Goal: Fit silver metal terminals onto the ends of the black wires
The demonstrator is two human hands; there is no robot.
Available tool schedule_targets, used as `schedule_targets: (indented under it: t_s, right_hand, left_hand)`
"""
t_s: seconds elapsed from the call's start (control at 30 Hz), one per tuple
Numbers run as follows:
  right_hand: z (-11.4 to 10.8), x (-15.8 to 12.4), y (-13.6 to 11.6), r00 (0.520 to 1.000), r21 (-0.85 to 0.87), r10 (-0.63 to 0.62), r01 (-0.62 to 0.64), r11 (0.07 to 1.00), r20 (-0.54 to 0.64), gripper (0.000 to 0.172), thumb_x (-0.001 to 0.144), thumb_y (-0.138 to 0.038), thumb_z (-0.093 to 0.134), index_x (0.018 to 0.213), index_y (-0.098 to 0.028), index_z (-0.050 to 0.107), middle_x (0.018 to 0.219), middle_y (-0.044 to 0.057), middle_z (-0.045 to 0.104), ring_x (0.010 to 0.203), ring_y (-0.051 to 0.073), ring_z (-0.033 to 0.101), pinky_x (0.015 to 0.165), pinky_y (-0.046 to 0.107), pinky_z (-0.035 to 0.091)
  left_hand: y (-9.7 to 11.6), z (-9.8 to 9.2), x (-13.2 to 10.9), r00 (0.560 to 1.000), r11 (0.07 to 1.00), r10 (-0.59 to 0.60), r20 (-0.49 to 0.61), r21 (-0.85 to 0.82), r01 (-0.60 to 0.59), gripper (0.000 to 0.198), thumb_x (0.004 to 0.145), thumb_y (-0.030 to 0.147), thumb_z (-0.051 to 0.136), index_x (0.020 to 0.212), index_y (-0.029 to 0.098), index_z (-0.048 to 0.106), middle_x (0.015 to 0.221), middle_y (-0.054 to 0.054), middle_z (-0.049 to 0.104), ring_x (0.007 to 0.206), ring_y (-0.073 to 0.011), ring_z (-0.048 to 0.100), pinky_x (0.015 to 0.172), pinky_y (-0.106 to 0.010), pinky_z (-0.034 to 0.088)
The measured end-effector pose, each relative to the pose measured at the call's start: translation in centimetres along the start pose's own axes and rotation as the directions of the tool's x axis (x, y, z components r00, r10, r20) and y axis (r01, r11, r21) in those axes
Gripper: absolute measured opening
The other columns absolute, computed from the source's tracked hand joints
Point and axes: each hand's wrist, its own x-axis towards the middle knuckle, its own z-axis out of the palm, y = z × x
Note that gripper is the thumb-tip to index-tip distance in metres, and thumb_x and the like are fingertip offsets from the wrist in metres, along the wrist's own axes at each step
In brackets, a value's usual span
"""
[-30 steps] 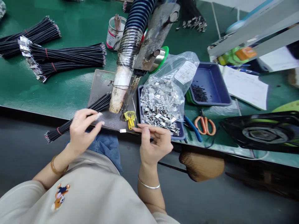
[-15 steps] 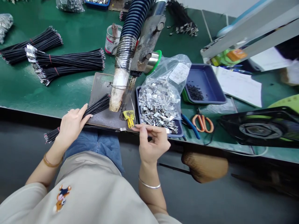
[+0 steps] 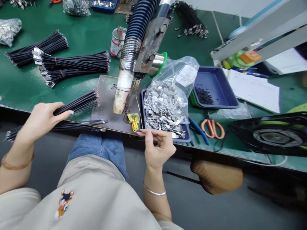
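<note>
Left hand [image 3: 43, 120]: fingers and thumb gripping bundle of thin black cables [image 3: 80, 101], reddish ends fanning ahead of fingertips; firm hold best, strands parallel. Right hand [image 3: 159, 147]: fingertips just beside yellow plastic clip [image 3: 135, 124], pinch contents unclear.

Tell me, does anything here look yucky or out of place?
Yes: the white end of the hose is stained brown at its tip, so it looks dirty. Some black cables stick out past the edge of the table near the left hand.
</note>
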Motion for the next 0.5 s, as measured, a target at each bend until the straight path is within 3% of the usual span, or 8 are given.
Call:
schedule_targets:
  t_s: [0.1,0.27,0.4,0.5]
  right_hand:
    - [0.1,-0.1,0.0,1.000,0.005,0.002,-0.002,1.000,0.002,0.012,0.091,-0.027,0.069,0.086,-0.019,0.063,0.079,0.002,0.077,0.063,0.017,0.077,0.064,0.027,0.065]
    - [-0.1,-0.3,-0.1,1.000,-0.013,0.019,-0.019,1.000,0.009,0.017,0.090,-0.033,0.069,0.084,-0.019,0.062,0.077,0.002,0.077,0.061,0.018,0.077,0.061,0.028,0.064]
    - [-0.1,-0.4,-0.2,1.000,-0.006,0.012,-0.012,1.000,0.001,0.016,0.090,-0.031,0.071,0.083,-0.019,0.062,0.077,0.002,0.077,0.062,0.017,0.077,0.061,0.026,0.063]
    - [0.0,-0.3,-0.3,1.000,0.001,0.004,-0.004,1.000,0.001,0.015,0.089,-0.030,0.071,0.083,-0.019,0.063,0.076,0.002,0.078,0.061,0.017,0.077,0.061,0.025,0.062]
  left_hand:
    - [-0.3,-0.4,0.1,0.998,0.998,0.016,0.065,-0.066,-0.011,0.034,0.090,0.050,0.061,0.073,0.020,0.058,0.055,0.006,0.037,0.053,-0.0110,0.030,0.060,-0.021,0.028]
    - [-1.2,0.4,0.8,0.987,0.994,0.077,0.139,-0.087,-0.065,0.052,0.075,0.060,0.070,0.107,0.020,0.073,0.055,0.004,0.056,0.051,-0.0166,0.047,0.060,-0.025,0.036]
    - [-1.1,1.2,1.4,0.975,0.992,0.115,0.191,-0.068,-0.104,0.032,0.077,0.043,0.066,0.100,0.024,0.077,0.060,0.001,0.064,0.053,-0.0186,0.053,0.061,-0.026,0.037]
    - [-1.0,0.3,1.0,0.970,0.993,0.070,0.233,-0.113,-0.044,0.030,0.076,0.042,0.062,0.090,0.020,0.077,0.059,0.002,0.062,0.056,-0.0162,0.052,0.061,-0.025,0.036]
